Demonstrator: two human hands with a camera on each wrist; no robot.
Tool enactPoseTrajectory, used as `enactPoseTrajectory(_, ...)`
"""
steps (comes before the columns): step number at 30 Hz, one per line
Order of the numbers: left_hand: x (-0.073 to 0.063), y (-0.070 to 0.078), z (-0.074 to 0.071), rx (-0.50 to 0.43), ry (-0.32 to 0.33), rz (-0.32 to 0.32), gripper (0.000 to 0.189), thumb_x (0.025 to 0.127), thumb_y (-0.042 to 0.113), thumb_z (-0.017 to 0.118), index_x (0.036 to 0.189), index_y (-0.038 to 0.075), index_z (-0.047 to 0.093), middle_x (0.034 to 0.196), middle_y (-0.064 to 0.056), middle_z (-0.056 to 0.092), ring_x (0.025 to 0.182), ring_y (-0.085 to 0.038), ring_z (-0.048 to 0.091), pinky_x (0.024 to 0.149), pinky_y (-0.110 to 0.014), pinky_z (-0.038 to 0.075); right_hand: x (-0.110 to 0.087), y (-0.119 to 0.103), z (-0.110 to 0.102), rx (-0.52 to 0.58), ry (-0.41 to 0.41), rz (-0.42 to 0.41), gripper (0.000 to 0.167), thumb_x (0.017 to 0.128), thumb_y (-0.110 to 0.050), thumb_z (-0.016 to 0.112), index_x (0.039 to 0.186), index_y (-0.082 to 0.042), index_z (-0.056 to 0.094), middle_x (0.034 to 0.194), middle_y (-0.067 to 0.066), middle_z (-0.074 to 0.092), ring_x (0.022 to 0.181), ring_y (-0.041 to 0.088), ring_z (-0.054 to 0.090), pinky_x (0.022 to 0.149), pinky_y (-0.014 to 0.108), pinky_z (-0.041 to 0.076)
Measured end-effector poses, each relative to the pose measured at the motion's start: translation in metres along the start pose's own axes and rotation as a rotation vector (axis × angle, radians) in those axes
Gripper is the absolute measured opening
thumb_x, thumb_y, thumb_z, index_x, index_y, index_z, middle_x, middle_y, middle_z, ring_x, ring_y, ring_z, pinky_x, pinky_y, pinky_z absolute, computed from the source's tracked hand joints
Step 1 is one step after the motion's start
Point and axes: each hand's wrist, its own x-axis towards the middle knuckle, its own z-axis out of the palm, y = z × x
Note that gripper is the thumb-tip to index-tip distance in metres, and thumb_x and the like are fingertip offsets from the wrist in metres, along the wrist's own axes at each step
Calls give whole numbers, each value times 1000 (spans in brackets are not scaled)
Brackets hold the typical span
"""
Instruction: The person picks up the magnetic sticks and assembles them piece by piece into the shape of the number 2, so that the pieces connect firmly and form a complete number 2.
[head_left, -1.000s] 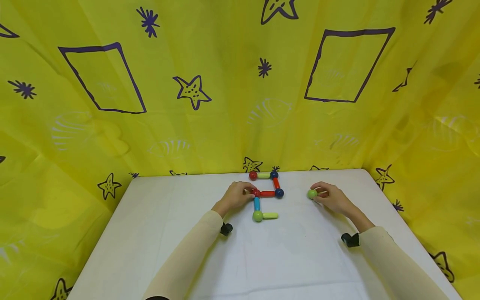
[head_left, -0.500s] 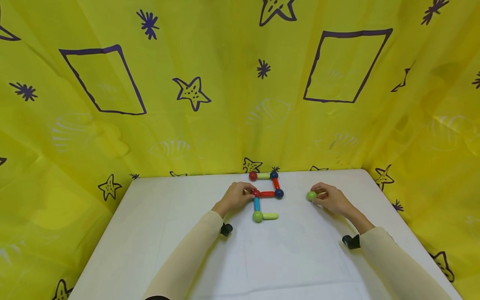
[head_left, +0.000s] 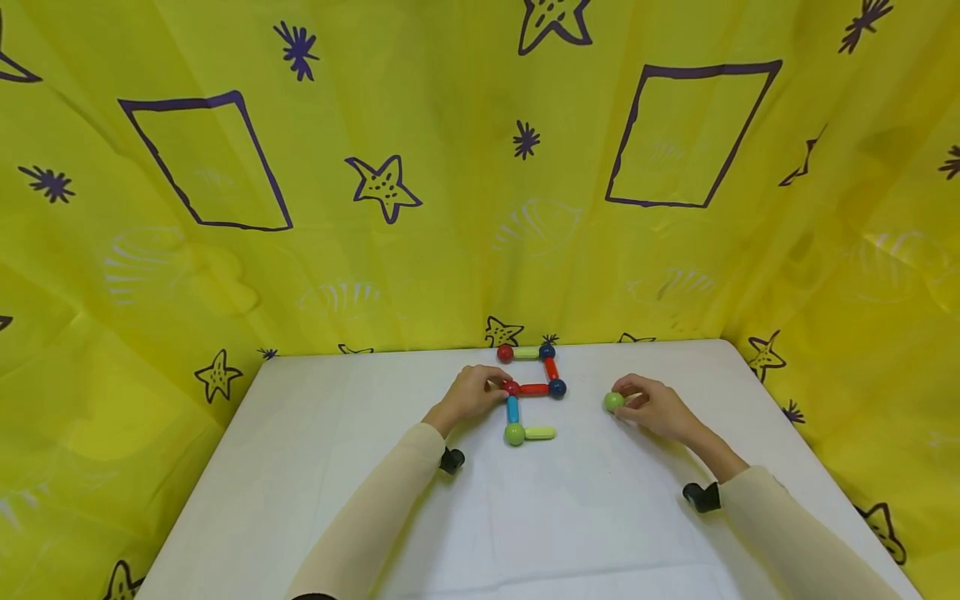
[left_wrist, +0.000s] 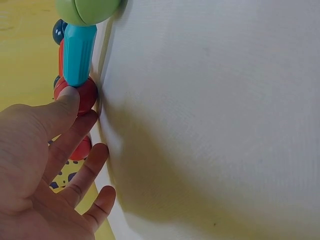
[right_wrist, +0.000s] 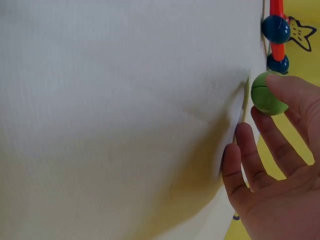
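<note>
On the white table, balls and short rods are joined into an angular, S-like chain. My left hand (head_left: pixel 471 393) pinches the red ball (left_wrist: pixel 88 95) at its middle left corner between thumb and forefinger. A blue rod (head_left: pixel 513 409) runs from that ball to a green ball (head_left: pixel 514 434), from which a light green rod (head_left: pixel 540 433) points right. A red rod (head_left: pixel 534 389) links the pinched ball to a dark blue ball (head_left: pixel 557 388). To the right of the chain, my right hand (head_left: pixel 660 408) holds a loose green ball (right_wrist: pixel 267 94) between thumb and forefinger, other fingers spread.
The chain's far end has another red ball (head_left: pixel 506 353), a light green rod (head_left: pixel 527 352) and a second dark blue ball (head_left: pixel 547 352), close to the table's back edge. A yellow patterned curtain (head_left: pixel 450 267) rises behind and beside the white table (head_left: pixel 585 517).
My right hand has moved a little left and nearer to me with the green ball. The left hand stays on the red ball, and the chain keeps its shape.
</note>
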Motion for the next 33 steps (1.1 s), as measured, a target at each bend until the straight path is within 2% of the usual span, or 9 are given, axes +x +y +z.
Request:
enactPoseTrajectory(7, -1, 1, 0, -6, 1, -17, 24, 98, 17, 71, 122, 15, 75, 115, -2, 74, 97, -20, 59, 91, -36, 46, -4, -11, 11, 10, -13, -22, 29, 91, -12, 79, 117, -8, 66, 113, 10, 70, 95, 25, 66, 80, 36, 55)
enactPoseTrajectory(21, 1, 0, 0, -13, -1, -15, 25, 98, 17, 71, 123, 14, 75, 116, -3, 74, 97, -19, 59, 90, -34, 49, -6, -33, 39, 40, -61, -78, 30, 90, -14, 80, 118, -11, 68, 112, 4, 70, 95, 22, 65, 78, 31, 54)
enactPoseTrajectory(27, 0, 0, 0, -20, -5, -22, 26, 98, 17, 71, 124, 13, 74, 117, -4, 74, 98, -20, 59, 90, -35, 49, -7, -43, 50, 45, -77, -87, 30, 90, -12, 79, 118, -12, 68, 113, 3, 70, 97, 22, 65, 81, 34, 55)
enactPoseTrajectory(33, 0, -1, 2, -20, -4, -22, 26, 98, 17, 71, 124, 14, 74, 117, -3, 73, 98, -20, 59, 91, -36, 48, -8, -44, 56, 24, -81, -104, 29, 90, -13, 80, 117, -12, 68, 113, 3, 70, 97, 21, 64, 86, 40, 55)
